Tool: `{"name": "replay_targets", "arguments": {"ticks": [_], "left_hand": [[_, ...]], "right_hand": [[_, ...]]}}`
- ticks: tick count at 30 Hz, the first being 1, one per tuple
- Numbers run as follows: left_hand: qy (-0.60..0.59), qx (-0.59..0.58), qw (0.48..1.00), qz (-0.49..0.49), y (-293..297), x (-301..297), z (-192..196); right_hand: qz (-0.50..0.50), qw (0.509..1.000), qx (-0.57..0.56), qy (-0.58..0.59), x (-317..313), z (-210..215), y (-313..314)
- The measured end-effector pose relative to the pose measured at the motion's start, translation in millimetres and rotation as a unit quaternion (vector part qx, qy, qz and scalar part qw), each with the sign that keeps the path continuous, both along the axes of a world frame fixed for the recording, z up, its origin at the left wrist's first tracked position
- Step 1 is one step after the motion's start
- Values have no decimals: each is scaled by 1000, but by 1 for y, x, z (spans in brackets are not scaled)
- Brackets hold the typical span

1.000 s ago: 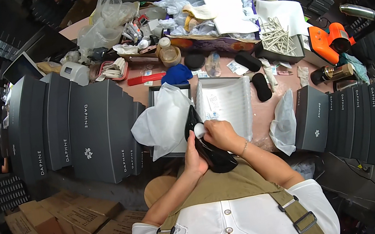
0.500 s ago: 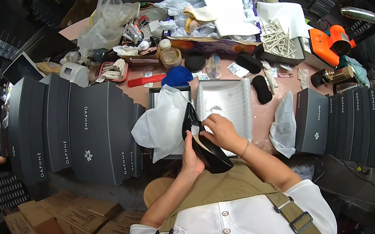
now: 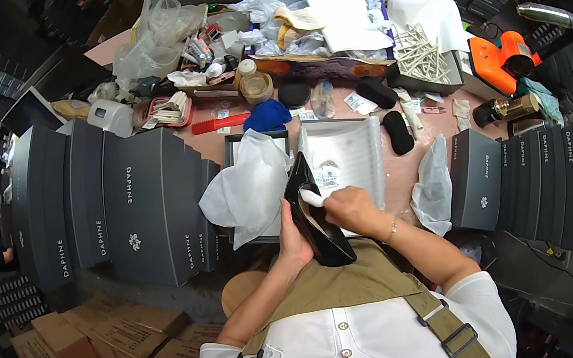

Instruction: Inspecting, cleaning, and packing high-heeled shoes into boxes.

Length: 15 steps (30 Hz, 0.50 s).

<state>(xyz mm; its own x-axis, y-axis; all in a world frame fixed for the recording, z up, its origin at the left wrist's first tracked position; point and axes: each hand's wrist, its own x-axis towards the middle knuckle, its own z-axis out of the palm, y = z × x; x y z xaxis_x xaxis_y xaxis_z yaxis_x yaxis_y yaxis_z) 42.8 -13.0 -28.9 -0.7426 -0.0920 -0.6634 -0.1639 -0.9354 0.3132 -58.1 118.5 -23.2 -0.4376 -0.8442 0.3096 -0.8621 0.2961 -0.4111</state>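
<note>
A glossy black pointed shoe (image 3: 332, 244) is in my left hand (image 3: 294, 241), its toe toward my apron and its heel end away from me. The fingers of that hand wrap its left side and partly go out of sight beneath it. My right hand (image 3: 356, 211) is closed on a white wad (image 3: 311, 197), which looks like paper or padding, at the shoe's opening. Just beyond lies an opened dark shoebox with a white ribbed liner (image 3: 364, 152) and a small white sachet (image 3: 331, 174). White tissue paper (image 3: 247, 185) drapes over its left part.
Grey shoeboxes stand in rows at left (image 3: 150, 207) and right (image 3: 474, 173). Across the back are a tray of white sticks (image 3: 422, 55), a blue cloth (image 3: 267, 116), a red comb (image 3: 220, 123), black oval pads (image 3: 398, 132) and an orange device (image 3: 496, 66).
My right hand has drawn back a little to the right from the shoe's opening, and the white wad now shows in its fingers. The sachet in the box has come into sight.
</note>
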Motion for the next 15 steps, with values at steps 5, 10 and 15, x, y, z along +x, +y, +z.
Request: {"name": "replay_targets", "arguments": {"ticks": [5,10,15], "left_hand": [[-42,43,998,12,-11,8,-10],[-12,5,1000,-26,-3,5,-5],[-39,-4,999,-30,-6,-3,0]], "right_hand": [[-214,971,77,71,-26,0,11],[44,923,55,-378,16,8,-24],[9,922,110,-371,8,-48,-64]]}}
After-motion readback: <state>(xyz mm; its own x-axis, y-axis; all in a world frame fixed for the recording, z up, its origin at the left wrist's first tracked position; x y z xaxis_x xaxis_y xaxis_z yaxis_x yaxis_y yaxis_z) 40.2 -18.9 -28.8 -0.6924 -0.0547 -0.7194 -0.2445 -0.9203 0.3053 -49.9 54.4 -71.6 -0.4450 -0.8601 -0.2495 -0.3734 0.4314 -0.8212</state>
